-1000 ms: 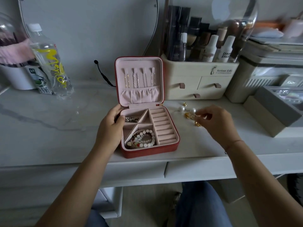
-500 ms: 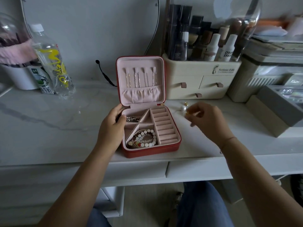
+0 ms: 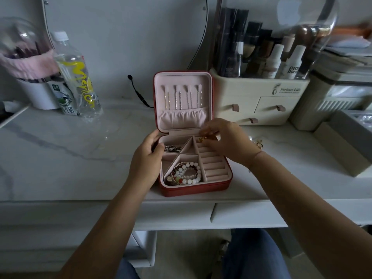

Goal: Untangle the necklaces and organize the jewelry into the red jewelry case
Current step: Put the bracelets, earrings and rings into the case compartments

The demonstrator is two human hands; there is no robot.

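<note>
One gold piece has left the desk: the right hand now pinches it over the ring rolls, at 1 o'clock inside the red jewelry case. The left hand grips the case's 9 o'clock wall. Likely seating comes next; more gold jewelry waits at 3 o'clock.

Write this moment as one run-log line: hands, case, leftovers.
left hand: grips red jewelry case edge | right hand: pinches small gold piece over ring rolls | gold jewelry: on tabletop, outside case
</note>
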